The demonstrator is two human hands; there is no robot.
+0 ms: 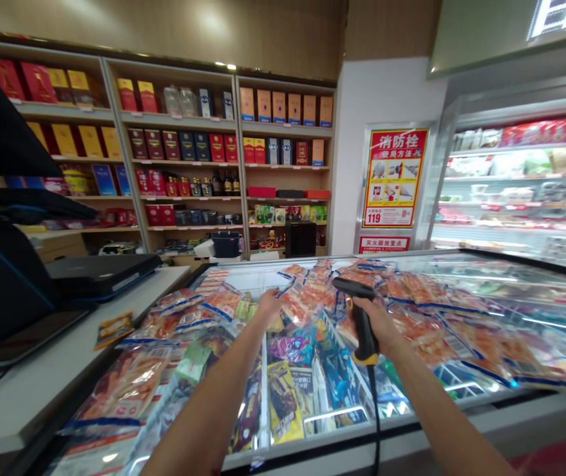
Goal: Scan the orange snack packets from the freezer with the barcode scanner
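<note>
My right hand point(373, 320) is wrapped round the grip of a black barcode scanner point(363, 324) with yellow trim, and its cable hangs down over the freezer's front edge. The scanner's head points left, above the packets. My left hand point(269, 304) reaches to the far middle, with its fingers closed at the edge of a clear packet point(300, 305) of orange-pink food with a blue border. The fingertips are small and partly hidden there. Similar packets point(131, 380) lie on the glass at left and right. Under the glass, colourful frozen-food bags point(285, 396) fill the divided freezer.
A white counter point(30, 396) on the left bears a dark checkout machine point(0, 284), a black flat device point(104, 272) and a small orange packet point(114, 329). Shelves of boxed goods point(184, 145) stand behind. A lit refrigerated case point(521, 178) is at right.
</note>
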